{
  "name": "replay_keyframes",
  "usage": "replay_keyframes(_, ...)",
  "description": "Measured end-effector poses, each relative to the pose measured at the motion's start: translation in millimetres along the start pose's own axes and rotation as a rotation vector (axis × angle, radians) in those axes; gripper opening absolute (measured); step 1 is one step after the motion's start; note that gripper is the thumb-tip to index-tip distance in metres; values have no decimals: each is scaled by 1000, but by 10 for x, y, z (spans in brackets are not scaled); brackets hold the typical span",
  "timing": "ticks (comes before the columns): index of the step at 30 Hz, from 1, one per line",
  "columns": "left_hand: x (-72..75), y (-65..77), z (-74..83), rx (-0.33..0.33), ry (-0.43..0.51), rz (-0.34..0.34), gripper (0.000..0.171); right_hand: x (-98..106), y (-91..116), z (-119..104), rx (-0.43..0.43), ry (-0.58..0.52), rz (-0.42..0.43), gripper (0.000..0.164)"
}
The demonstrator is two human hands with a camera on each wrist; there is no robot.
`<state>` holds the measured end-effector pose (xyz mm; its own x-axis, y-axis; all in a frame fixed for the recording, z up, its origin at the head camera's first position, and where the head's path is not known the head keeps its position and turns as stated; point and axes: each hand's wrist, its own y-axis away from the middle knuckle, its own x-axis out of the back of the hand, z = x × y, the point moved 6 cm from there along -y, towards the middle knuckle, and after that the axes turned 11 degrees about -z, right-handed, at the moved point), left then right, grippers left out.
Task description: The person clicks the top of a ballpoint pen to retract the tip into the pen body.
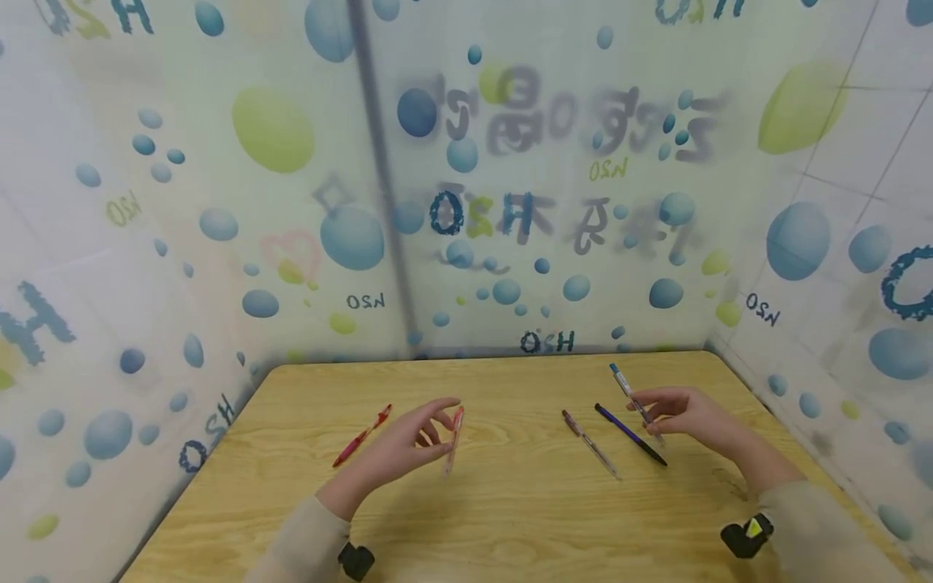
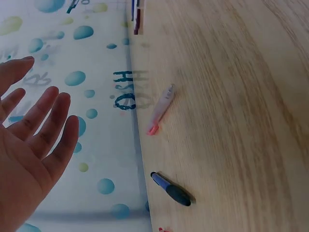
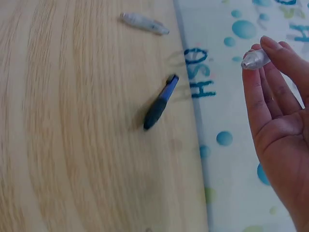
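My right hand (image 1: 681,413) pinches a clear pen with a blue end (image 1: 620,379) between thumb and fingers, above the table's right side. Its pale tip (image 3: 253,60) points toward the camera in the right wrist view. My left hand (image 1: 408,441) hovers over the table with fingers spread and loosely bent, nothing in them. Near its fingertips in the head view lies a clear pen with a pink-red end (image 1: 455,433). A blue pen with a dark grip (image 2: 171,188) lies beside it in the left wrist view; my left hand hides it from the head camera.
A red pen (image 1: 362,436) lies left of my left hand. Toward the right lie a clear pen with a brownish end (image 1: 589,444) and a dark blue and black pen (image 1: 630,435). Patterned cloth (image 1: 510,267) hangs around the wooden table (image 1: 510,526) at the back and sides.
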<state>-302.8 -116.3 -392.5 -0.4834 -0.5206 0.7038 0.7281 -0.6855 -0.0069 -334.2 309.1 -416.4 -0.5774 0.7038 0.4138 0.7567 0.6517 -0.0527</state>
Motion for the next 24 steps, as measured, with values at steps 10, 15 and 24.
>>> replay_keyframes(10,67,184,-150,46,20,28,61,255,146,291,-92,80,65,45)
replay_keyframes(15,84,231,-202,58,20,44,61,356,169,426,-155,92,86,47)
replay_keyframes(24,89,336,-262,83,-29,54,60,406,217,605,-236,105,76,46)
